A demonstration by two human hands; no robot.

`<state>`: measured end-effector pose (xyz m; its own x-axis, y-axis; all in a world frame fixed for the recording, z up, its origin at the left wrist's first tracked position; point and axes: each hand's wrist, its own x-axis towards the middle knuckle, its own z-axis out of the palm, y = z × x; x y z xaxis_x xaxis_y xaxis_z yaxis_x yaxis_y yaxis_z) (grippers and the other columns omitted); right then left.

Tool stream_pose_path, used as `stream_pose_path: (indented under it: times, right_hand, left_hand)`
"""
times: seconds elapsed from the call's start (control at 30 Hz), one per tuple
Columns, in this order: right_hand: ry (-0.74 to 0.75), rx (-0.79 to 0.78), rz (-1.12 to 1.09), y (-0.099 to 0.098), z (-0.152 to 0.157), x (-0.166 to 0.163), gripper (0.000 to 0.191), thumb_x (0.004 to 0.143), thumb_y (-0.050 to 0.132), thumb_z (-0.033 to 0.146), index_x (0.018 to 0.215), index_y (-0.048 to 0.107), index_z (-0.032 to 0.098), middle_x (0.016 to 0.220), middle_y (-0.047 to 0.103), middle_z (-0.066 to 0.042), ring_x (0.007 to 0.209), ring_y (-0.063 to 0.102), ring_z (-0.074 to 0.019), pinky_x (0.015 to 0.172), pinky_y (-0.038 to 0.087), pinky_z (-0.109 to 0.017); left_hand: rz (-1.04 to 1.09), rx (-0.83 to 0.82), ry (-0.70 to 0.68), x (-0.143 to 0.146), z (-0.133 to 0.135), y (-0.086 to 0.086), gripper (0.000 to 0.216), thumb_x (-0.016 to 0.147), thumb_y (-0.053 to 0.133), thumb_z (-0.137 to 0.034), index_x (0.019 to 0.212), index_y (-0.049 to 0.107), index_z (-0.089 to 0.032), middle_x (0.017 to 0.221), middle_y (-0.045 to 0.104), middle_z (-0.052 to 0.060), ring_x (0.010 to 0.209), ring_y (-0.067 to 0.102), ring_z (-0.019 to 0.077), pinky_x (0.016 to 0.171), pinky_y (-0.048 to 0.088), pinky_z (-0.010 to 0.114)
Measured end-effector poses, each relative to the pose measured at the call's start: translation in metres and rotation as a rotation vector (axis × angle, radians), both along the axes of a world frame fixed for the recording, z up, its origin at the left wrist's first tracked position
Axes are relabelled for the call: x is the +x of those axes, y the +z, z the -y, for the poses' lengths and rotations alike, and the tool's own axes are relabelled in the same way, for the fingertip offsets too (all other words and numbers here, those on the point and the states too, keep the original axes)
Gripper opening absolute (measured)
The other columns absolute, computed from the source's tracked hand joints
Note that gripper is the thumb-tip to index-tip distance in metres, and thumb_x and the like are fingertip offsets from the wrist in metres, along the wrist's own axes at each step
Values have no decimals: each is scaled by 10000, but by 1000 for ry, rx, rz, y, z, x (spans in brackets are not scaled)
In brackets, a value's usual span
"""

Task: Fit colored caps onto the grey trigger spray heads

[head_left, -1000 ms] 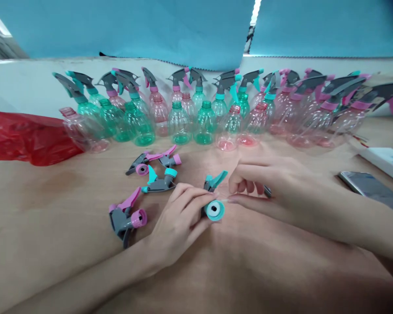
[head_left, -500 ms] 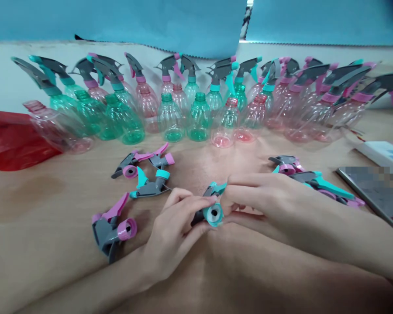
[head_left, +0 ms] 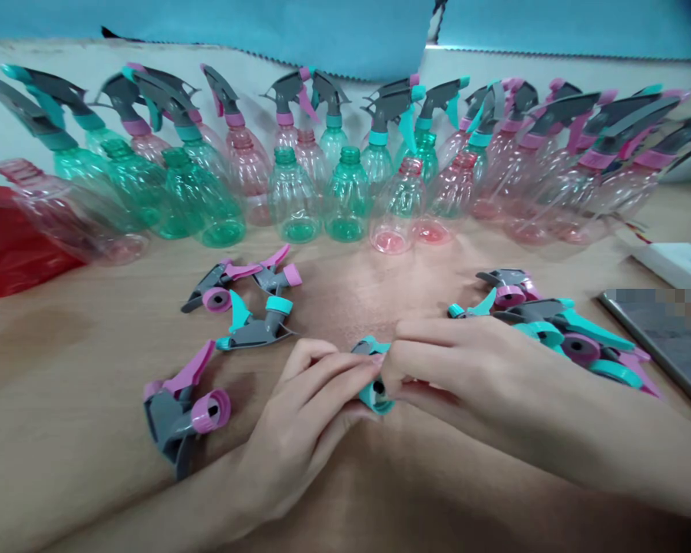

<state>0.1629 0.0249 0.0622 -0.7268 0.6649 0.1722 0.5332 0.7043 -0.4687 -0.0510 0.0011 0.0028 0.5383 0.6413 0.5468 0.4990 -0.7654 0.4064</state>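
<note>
My left hand (head_left: 302, 418) and my right hand (head_left: 461, 372) meet at the table's middle, both closed round one grey spray head with a teal cap (head_left: 373, 392). The cap's round opening faces me and fingers hide most of the head. A pink-capped grey spray head (head_left: 181, 399) lies just left of my left hand. Two more loose spray heads, one pink (head_left: 236, 276) and one teal (head_left: 256, 322), lie a little farther back.
A pile of several loose spray heads (head_left: 558, 330) lies right of my right hand. Rows of green and pink clear bottles (head_left: 345, 192), some with spray heads on, line the back of the wooden table (head_left: 81, 361). A red bag (head_left: 5, 246) sits far left, a phone (head_left: 668, 330) far right.
My two hands have come together over the teal-capped spray head, which now lies lower and more covered. The view has tipped down, showing the pile of spray heads on the right.
</note>
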Motion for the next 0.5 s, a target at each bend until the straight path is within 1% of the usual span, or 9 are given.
stream_pose_path:
  times: [0.07,0.1,0.23,0.33,0.43,0.5]
  right_hand:
    - [63,15,46,0,1,-1,151,805,511,65,775,514,213,760,545,32,614,466,-114,530,294,-274]
    - [64,7,37,-1,1,-2,156,807,496,61,782,501,215,752,537,38,601,452,-108,521,285,-269]
    - [-90,-110,-118,-5,2,-8,159,784,520,74,755,459,218,665,508,74,536,431,-67,469,271,-212]
    - [-182,-196,-199,-9,4,-13,206,749,568,75,731,422,219,623,486,91,496,392,-51,436,270,-181]
    - [-243,-279,-347,-13,8,-18,265,732,591,61,700,381,219,629,463,91,534,400,-54,468,316,-166]
    - [-256,-371,-483,-17,11,-22,284,738,595,62,699,363,221,655,456,82,573,423,-60,499,348,-167]
  left_hand:
    - [-5,6,-2,-1,0,-2,255,945,453,-172,1192,516,-181,1057,618,95,949,478,215,743,480,350]
    - [-4,11,1,-2,0,-3,263,941,462,-168,1198,516,-178,1060,616,97,954,475,217,745,479,351]
    - [29,38,29,-2,0,-5,296,936,477,-186,1230,512,-208,1024,634,85,922,500,219,722,478,359]
    - [42,29,56,-2,0,-4,313,925,502,-199,1237,514,-221,1007,633,77,898,512,218,712,477,355]
    - [37,0,92,-2,0,-4,320,933,485,-217,1252,505,-234,1023,618,81,909,517,224,721,477,360]
    - [30,-25,108,-2,0,-4,330,938,472,-221,1267,490,-247,1030,615,81,915,521,229,729,477,372]
